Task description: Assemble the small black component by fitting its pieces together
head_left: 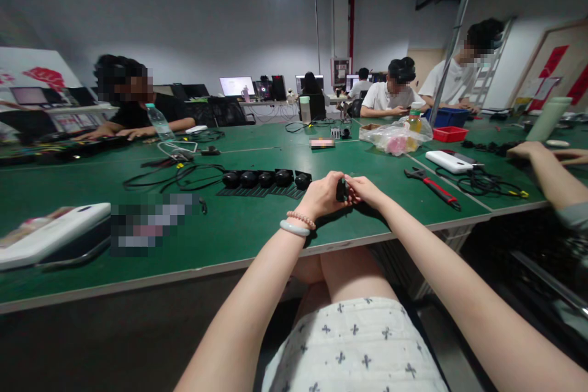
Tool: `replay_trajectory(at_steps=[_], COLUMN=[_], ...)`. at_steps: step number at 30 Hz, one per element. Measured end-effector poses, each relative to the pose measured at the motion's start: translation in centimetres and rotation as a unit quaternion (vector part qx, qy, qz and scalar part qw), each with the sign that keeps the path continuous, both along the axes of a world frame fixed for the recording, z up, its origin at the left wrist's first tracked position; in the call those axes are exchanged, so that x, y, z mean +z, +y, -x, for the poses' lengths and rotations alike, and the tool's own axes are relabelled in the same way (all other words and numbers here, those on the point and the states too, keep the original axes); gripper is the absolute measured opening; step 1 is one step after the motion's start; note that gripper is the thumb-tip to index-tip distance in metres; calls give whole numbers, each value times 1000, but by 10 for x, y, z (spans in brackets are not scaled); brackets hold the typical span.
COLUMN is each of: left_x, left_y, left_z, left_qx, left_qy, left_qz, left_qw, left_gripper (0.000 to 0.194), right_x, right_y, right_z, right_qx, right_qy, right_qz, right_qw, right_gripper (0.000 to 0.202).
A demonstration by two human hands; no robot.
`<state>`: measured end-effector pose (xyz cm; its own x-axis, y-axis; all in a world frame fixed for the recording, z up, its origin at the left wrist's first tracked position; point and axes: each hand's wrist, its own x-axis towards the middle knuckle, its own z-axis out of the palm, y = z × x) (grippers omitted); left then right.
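Both of my hands meet just above the green tabletop (pixel 257 226), near its front edge. My left hand (pixel 324 193), with a beaded bracelet and a pale bangle at the wrist, is closed around a small black part (pixel 340 190). The fingertips of my right hand (pixel 365 188) pinch at the same part from the right. Most of it is hidden by my fingers, so its exact kind cannot be made out. Just left of my hands lies a row of several black rounded pieces (pixel 265 179) with flat slatted strips beneath them.
An adjustable wrench (pixel 434 188) with red-black handles lies to the right, near a white power bank (pixel 448 162) with cables. Farther back are a plastic bag (pixel 395 138) and a red tray (pixel 450 134). A water bottle (pixel 160 122) stands left. Co-workers sit around the table.
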<state>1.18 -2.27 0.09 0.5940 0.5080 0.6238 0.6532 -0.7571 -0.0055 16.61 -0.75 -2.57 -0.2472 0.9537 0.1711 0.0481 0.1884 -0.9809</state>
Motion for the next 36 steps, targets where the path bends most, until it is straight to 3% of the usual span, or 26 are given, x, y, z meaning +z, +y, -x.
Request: replay_trajectory(at_steps=[6, 10, 13, 17, 24, 36], left_x=[-2, -1, 0, 2, 3, 1], left_y=[2, 5, 6, 5, 4, 3], left_z=[-1, 1, 3, 4, 5, 3], left_qx=[12, 27, 43, 48, 52, 56], left_qy=[-24, -35, -45, -72, -79, -54], left_qz=[19, 43, 60, 96, 115, 96], left_qw=[999, 998, 996, 992, 989, 992], left_gripper=[69, 68, 66, 64, 61, 65], right_x=[-2, 0, 6, 12, 10, 10], right_y=[5, 8, 1, -10, -8, -10], right_z=[-2, -8, -9, -9, -9, -7], right_qx=[-37, -95, -54, 27, 40, 20], right_qy=[-35, 7, 45, 49, 52, 14], right_qz=[16, -1, -84, -149, -125, -91], right_qw=[999, 995, 994, 987, 990, 996], right_gripper=[58, 52, 38, 39, 46, 35])
